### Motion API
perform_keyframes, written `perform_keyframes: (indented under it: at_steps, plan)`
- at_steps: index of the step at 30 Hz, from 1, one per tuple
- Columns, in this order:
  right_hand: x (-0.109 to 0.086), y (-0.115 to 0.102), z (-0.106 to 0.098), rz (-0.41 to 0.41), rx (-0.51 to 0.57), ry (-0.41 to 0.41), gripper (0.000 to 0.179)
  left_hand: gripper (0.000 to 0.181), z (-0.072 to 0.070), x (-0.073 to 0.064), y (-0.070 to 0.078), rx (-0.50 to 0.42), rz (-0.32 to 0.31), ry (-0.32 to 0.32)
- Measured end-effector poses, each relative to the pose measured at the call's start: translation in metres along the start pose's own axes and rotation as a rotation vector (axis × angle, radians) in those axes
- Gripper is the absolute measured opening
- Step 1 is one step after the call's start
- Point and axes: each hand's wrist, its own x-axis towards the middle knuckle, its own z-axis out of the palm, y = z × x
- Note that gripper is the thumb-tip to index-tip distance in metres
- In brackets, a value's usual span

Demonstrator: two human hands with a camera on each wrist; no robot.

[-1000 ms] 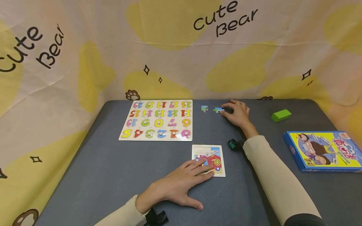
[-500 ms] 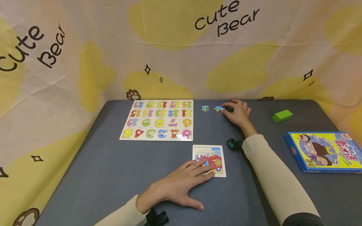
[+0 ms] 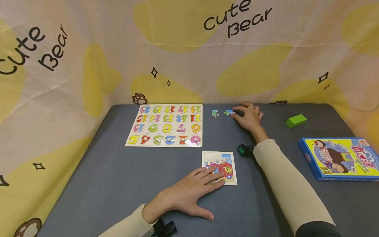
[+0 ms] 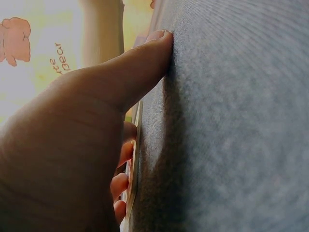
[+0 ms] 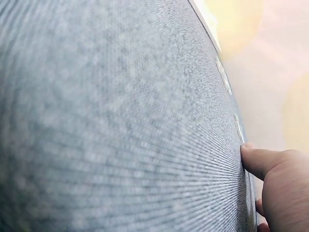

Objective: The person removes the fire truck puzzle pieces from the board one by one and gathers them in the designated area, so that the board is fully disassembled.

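My left hand (image 3: 192,191) lies flat with fingers spread over a small framed jigsaw puzzle (image 3: 226,169) showing a red vehicle. Its fingertips rest on the picture, while the thumb touches the grey table beside it, as the left wrist view also shows. Part of the puzzle is hidden under the fingers. At the far side of the table, my right hand (image 3: 250,118) pinches the right end of a blue-and-green jigsaw piece (image 3: 228,112) between thumb and forefinger. A second jigsaw piece (image 3: 214,113) lies just left of it. In the right wrist view the thumb (image 5: 260,159) meets the tabletop.
A number board (image 3: 164,125) with colourful digits lies at the back left, upside down to me. To the right are a green block (image 3: 296,121) and a blue-and-yellow box (image 3: 339,159). A patterned cloth (image 3: 177,49) hangs behind the table (image 3: 133,184).
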Motion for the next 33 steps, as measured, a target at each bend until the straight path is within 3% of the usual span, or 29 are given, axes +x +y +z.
perform_keyframes:
  at_steps: [6,15,21,26,33]
  plan:
    - [-0.003,0.005,0.003,-0.019,0.062,0.067,0.042,0.099,0.0,0.0,0.001,0.006,-0.004,-0.001]
    - [-0.014,0.009,0.009,-0.036,0.437,0.361,0.024,0.099,-0.001,-0.001,0.001,-0.009,-0.017,-0.011]
    - [-0.025,0.01,0.008,-0.016,0.527,0.402,0.033,0.099,-0.002,-0.001,0.001,-0.005,-0.019,-0.008]
    - [-0.043,0.001,0.0,-0.043,0.593,0.363,0.038,0.099,0.0,-0.001,0.0,-0.012,-0.023,-0.021]
    - [-0.078,-0.031,-0.018,-0.065,0.592,0.143,0.038,0.099,0.001,0.001,-0.001,-0.026,-0.026,-0.022]
